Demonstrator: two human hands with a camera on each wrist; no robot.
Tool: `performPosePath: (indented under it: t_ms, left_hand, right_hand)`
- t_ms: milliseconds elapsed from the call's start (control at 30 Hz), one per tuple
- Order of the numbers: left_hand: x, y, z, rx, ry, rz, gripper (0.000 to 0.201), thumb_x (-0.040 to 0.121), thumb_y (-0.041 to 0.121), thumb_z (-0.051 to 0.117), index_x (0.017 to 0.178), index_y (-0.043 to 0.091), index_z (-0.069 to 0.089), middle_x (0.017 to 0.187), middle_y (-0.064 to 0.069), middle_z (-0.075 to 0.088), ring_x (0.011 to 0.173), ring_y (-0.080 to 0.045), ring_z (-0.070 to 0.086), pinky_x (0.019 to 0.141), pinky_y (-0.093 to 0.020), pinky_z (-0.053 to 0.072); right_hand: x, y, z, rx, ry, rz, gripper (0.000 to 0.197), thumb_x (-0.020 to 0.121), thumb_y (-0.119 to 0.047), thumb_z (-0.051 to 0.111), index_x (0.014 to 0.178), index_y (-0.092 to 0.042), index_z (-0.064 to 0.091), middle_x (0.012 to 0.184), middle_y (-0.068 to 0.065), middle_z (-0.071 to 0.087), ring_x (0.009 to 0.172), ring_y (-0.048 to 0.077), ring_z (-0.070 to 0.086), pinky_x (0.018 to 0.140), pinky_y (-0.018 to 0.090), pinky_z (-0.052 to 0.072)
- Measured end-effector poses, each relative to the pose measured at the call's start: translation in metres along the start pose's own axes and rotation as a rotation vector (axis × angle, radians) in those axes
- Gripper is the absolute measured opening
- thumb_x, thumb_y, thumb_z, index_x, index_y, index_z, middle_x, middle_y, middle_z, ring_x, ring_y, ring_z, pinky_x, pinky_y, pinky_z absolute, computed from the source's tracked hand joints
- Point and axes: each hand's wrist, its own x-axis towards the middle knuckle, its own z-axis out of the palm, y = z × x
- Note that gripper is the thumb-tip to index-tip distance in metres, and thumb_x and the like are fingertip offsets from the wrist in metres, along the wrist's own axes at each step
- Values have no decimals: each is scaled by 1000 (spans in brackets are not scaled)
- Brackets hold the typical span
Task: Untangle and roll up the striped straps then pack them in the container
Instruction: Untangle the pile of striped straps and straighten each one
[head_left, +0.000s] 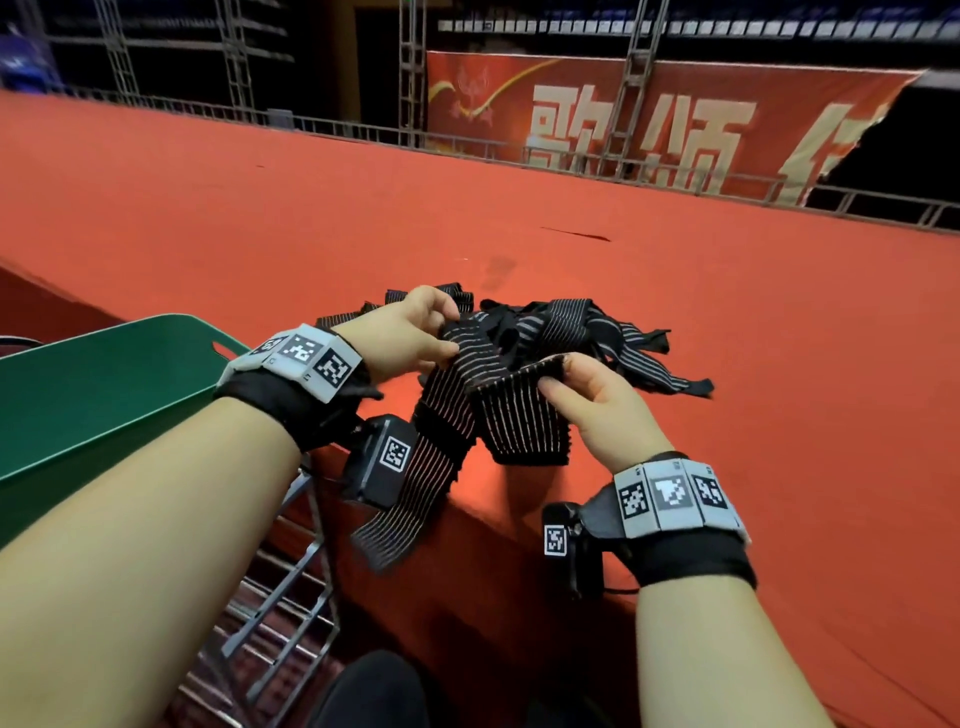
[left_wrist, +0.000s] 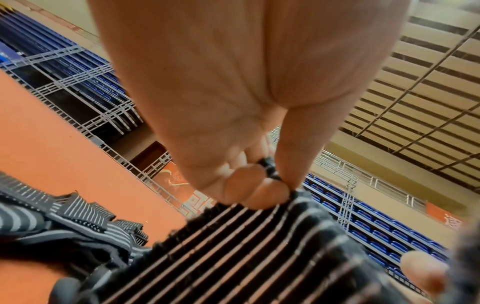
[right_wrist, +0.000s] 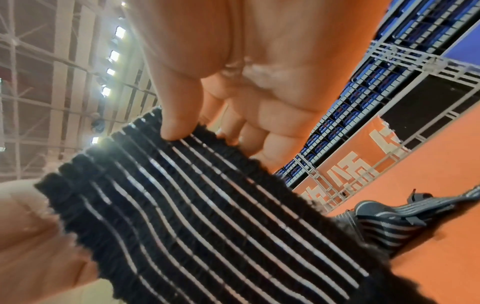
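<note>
Head view shows the strap in hand (head_left: 457, 395), black with pale stripes, lifted off the near edge of a tangled pile of straps (head_left: 571, 332); one end is folded over and pinched, the other tail hangs down past the edge of the worktop (head_left: 727, 364). The left hand (head_left: 410, 332) pinches the strap's upper edge between thumb and curled fingertips (left_wrist: 257, 191); the right hand (head_left: 597, 410) grips the folded end, thumb on top and fingers (right_wrist: 262, 131) tucked underneath; neither hand is loose. The pile lies on the worktop just beyond the hands, several straps crossing each other, so the untangling looks barely begun and nothing is rolled yet.

To do this step well, I would judge it best to draw this one strap free of the pile first, keeping its edges level and the stripes straight; then start the roll tight from the folded end, feeding the hanging tail up evenly so it does not twist.

A green container (head_left: 104, 395) sits to the left, just beside the left wrist; what is in it cannot be seen. Red cloth covers the worktop; behind it stand metal railings, a red banner (head_left: 649, 130) with large pale characters, and dark rows of blue seats.
</note>
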Motion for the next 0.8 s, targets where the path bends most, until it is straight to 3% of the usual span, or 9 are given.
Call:
performPosePath:
  t_ms: [100,200,367,467,533,600,700,800]
  left_hand:
    - [0,-4,0,-24,-72,43,37,90,-16,38,91,21,40,80,-9,46,70,-18,46,67,-30,37]
    - [-3,0,1,-33,-139,75,39,90,-19,35,92,19,41,90,-15,46,71,-20,45,66,-30,35]
    - [-6,1,0,19,-162,99,33,91,-14,40,92,19,40,75,6,59,59,-6,51,56,-22,41]
    - [-8,3,3,109,-124,135,26,90,-3,52,91,22,43,72,13,62,63,-11,55,67,-39,48]
    - [-11,4,4,156,-82,129,24,87,5,60,90,25,48,81,7,64,72,-17,57,83,-50,49]
    - [-14,2,8,128,-64,123,27,85,6,63,92,29,53,89,-2,66,80,-21,59,91,-52,47]
    - [-21,0,19,99,-60,174,35,86,-1,61,100,31,57,105,-2,64,95,-16,62,92,-41,50]
    - [-28,0,31,21,-68,222,37,85,-8,58,105,24,57,103,2,64,91,1,61,83,-21,52]
  right_hand:
    - [1,0,1,63,-26,25,22,93,-10,54,96,-26,68,101,-6,71,100,9,64,93,27,47]
    - [2,-3,5,98,-93,62,23,92,-4,52,93,-23,66,94,-5,69,90,7,64,88,24,48]
    - [5,-1,10,202,-57,129,20,91,-2,53,91,-16,67,93,4,70,91,22,65,90,39,50]
    - [6,-3,13,297,-36,155,19,90,1,52,89,-11,66,86,5,70,83,19,65,85,36,51]
    - [7,-5,14,389,-11,160,18,91,0,51,90,-9,66,83,4,71,79,16,67,78,30,55]
    - [7,-8,13,490,15,168,17,91,-2,50,91,-8,67,80,4,72,75,14,69,67,25,56]
    - [8,-13,14,604,46,183,16,92,-3,49,93,-5,65,74,4,72,66,13,69,56,22,54]
    - [8,-17,16,646,37,182,17,93,-5,48,92,-7,64,73,3,71,64,12,68,54,22,53]
